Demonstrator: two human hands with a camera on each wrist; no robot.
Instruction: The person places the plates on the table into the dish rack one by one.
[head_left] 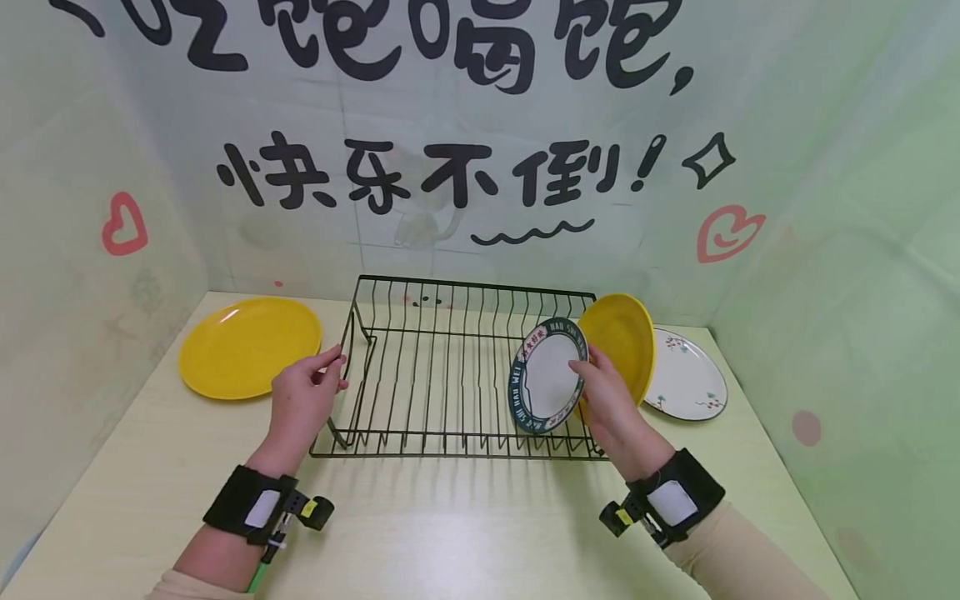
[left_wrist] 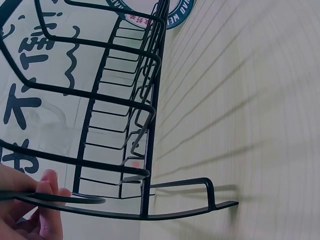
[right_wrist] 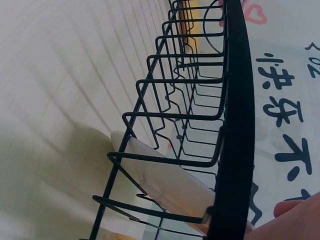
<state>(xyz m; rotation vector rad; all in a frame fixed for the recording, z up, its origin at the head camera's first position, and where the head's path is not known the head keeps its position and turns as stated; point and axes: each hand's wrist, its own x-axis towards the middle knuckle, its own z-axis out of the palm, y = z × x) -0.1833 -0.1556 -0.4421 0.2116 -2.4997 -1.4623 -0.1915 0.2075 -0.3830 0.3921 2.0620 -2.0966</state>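
The small plate (head_left: 551, 379) stands tilted at the right part of the rack (head_left: 476, 285). The right hand (head_left: 613, 407) reaches forward and pinches its right edge, thumb in front. The left hand (head_left: 303, 396) holds the rack's left end with bent fingers. A yellow plate (head_left: 624, 340) leans just right of the small plate. The left wrist view shows only a bit of the small plate's rim, plus stripy shadows (left_wrist: 220, 120).

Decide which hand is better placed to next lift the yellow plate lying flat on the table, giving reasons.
Probably the left hand: beside that yellow plate, though holding the rack. The right hand, farther off, grips the dark-rimmed plate.
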